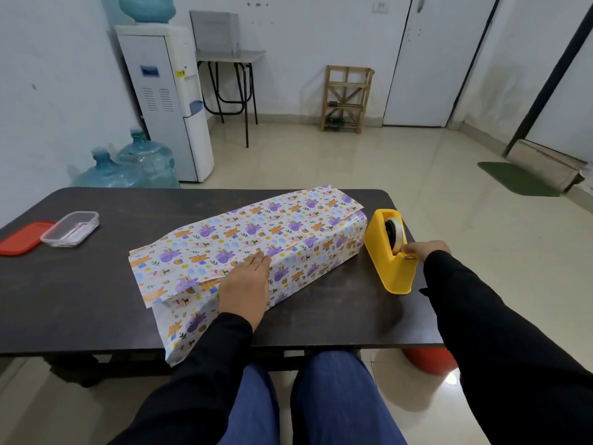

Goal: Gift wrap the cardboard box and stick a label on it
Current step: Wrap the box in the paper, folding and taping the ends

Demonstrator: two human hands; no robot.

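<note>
Right now the cardboard box [288, 245], fully covered in patterned wrapping paper [167, 268], lies slantwise across the middle of the dark table [96, 303], its long side running from near left to far right. Loose paper sticks out past both ends: a double flap at the near left end, part of it hanging over the table's near edge, and a shorter flap at the far right end. The left hand [245, 281] lies flat on top of the box towards its near end, fingers straight and together, pressing the paper down. Just beside the box's far right end stands a yellow tape dispenser [385, 258] with a roll of tape [396, 234] in it. The right hand [423, 250] is at the dispenser's near, cutter end, its fingertips [408, 249] pinched on the tape there. At the far left of the table a clear plastic container [69, 229] sits touching a red lid [22, 237]. Beyond the table, a water dispenser [170, 101] stands against the left wall.
</note>
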